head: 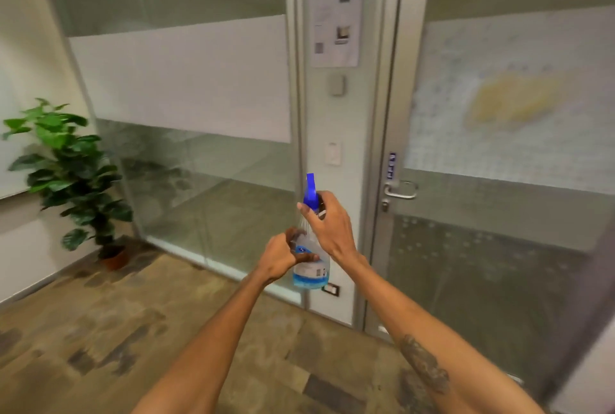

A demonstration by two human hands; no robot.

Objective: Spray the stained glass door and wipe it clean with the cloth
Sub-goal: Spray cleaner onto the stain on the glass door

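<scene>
hands: left hand (283, 255) wrapped the spray bottle (311, 267) body, right hand (327, 227) closed round its blue nozzle (310, 192) | door: glass door (499, 214) off right, yellow stain (515, 99) well apart | risk: nozzle faced away, spray could've missed; no cloth seen

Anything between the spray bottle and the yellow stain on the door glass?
Nothing visible. The spray bottle is held by both hands, left hand on the body and right hand at the blue sprayer. The yellow stain sits up and to the right on the glass door, with open air between.
</scene>
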